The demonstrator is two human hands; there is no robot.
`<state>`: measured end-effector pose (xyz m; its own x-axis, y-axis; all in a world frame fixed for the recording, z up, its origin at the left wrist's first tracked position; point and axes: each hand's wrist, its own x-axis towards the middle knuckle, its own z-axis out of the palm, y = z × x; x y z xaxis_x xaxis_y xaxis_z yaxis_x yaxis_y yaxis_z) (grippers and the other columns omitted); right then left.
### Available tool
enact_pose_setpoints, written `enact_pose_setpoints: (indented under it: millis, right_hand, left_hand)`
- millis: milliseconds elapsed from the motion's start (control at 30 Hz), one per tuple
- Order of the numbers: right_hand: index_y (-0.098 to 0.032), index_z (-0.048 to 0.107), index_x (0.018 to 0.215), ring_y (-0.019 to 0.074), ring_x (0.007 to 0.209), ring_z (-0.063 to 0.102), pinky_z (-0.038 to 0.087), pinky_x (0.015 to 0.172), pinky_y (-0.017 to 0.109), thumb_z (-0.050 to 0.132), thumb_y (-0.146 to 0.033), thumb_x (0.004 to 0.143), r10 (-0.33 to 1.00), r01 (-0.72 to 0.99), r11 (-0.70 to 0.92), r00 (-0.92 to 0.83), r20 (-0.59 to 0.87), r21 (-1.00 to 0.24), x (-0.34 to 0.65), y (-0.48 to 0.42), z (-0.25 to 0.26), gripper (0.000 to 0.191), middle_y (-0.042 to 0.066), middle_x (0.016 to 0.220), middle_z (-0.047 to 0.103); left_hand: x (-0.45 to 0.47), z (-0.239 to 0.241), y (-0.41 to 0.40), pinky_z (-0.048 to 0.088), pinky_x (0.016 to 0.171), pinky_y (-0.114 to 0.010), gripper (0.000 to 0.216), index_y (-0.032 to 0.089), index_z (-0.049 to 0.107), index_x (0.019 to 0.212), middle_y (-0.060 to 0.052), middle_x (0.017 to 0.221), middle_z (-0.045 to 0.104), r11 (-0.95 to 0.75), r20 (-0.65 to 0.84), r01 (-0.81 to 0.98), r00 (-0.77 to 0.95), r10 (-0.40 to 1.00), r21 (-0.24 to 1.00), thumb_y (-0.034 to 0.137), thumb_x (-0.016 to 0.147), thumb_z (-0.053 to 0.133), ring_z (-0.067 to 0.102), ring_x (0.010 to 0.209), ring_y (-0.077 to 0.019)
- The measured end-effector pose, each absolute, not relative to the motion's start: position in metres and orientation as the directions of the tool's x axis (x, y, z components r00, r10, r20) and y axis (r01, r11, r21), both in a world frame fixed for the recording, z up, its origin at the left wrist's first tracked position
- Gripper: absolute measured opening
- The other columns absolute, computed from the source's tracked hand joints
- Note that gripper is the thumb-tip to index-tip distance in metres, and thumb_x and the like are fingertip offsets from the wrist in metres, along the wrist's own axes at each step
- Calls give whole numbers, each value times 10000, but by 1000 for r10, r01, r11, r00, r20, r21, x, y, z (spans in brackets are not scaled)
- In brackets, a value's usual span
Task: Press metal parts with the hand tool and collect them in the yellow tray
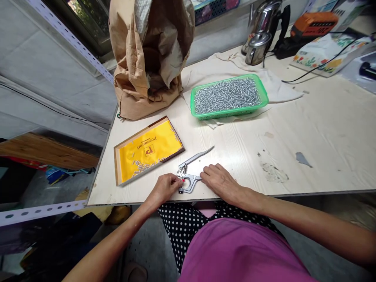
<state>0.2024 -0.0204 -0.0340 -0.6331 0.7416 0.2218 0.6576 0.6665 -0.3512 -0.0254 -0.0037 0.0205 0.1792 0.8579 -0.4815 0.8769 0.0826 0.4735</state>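
Observation:
Grey metal snap-fastener pliers (189, 183) lie near the table's front edge, their two handles spread wide and a spring showing between them. My right hand (221, 181) is curled over the end of the lower handle. At the jaw end, my left hand (167, 187) has its fingertips pinched together beside a small red spot; what is between them is too small to make out. Just behind my left hand is a shallow cardboard tray (117, 166) with a yellow printed lining (138, 149). Several small silvery metal pieces (142, 167) lie in it, mostly along its near side.
A green plastic basket (229, 114) full of similar silvery pieces stands on a cloth farther back. A large open brown paper bag (129, 78) is at the back left. Metal pots (258, 47) and an orange-black device (314, 27) stand at the back right.

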Motion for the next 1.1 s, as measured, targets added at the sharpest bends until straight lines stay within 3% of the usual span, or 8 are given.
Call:
enact_pose_setpoints:
  millis: [300, 500, 667, 900, 1100]
  right_hand:
    - [-175, 541, 807, 185, 746, 419, 255, 695, 325, 471, -45, 887, 739, 652, 672, -620, 263, -352, 201, -21, -32, 168, 40, 823, 566]
    - [-174, 544, 804, 178, 735, 423, 256, 685, 322, 478, -31, 866, 738, 659, 674, -614, 279, -334, 200, -21, -35, 170, 40, 812, 571]
    - [-172, 544, 792, 176, 722, 429, 261, 683, 324, 463, -38, 887, 742, 664, 670, -609, 278, -333, 199, -21, -36, 183, 38, 803, 573]
    - [-171, 548, 808, 184, 743, 441, 285, 689, 332, 469, -34, 866, 749, 664, 660, -621, 232, -353, 201, -21, -30, 168, 57, 843, 583]
    - [-174, 572, 866, 195, 789, 479, 329, 720, 339, 506, -110, 889, 752, 661, 647, -635, 175, -380, 201, -22, -26, 95, 65, 891, 600]
  left_hand:
    - [-28, 24, 9, 266, 526, -233, 347, 144, 616, 626, 37, 523, 484, 50, -603, 913, 226, 765, 406, 448, 778, 548, 397, 521, -100]
    - [-23, 25, 19, 287, 516, -224, 287, 149, 640, 665, 34, 524, 530, 97, -714, 913, 240, 658, 396, 406, 759, 552, 439, 499, -100]
    - [-19, 24, 28, 278, 519, -224, 214, 149, 622, 578, 34, 502, 516, -9, -698, 951, 232, 678, 308, 314, 712, 599, 444, 514, -96]
    - [-27, 21, 26, 338, 459, -221, 305, 167, 594, 614, 39, 488, 499, 237, -794, 880, 219, 567, 412, 469, 657, 609, 456, 467, -111]
    - [-34, 14, 19, 337, 451, -223, 403, 169, 584, 599, 42, 477, 486, 299, -805, 852, 211, 555, 430, 567, 589, 649, 453, 464, -110]
